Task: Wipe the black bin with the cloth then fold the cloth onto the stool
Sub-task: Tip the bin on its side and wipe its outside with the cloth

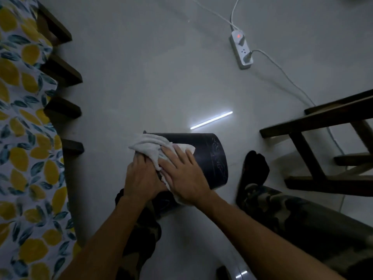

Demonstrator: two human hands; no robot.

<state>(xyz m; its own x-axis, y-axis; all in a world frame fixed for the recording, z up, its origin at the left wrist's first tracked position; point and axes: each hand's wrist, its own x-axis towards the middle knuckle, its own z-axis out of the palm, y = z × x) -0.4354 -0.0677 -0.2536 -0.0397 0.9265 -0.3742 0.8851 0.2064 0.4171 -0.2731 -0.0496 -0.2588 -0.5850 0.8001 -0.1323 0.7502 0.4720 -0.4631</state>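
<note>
— Where is the black bin [203, 156] now, and what are your hands doing?

— The bin lies on its side on the pale floor [145, 81], between my two legs. All I say, I say from the bin. My right hand [182, 174] is flat on top of it, fingers spread and stretched, and it presses the white cloth [150, 145] against the curved wall. My left hand [141, 176] is just beside it, toward the open end of the bin, and its fingers are curled into a bunch of the same cloth. So the right is open and pressing, the left is closed on the cloth.

— How much of the work is done?

— I think I am in the middle of the wiping. The cloth covers only one part of the wall; the end with the pale pattern, on the right of my hands, is bare. If this part is already clean, I cannot tell, the light is too weak.

— And the folding?

— Not begun. The cloth is crumpled, not folded. The dark wooden stool [323, 126] stands to the right of the bin, behind my foot in the black sock [255, 168], and nothing lies on the part of it that I see. In my judgement the wiping must finish first, then the cloth goes there.
</note>
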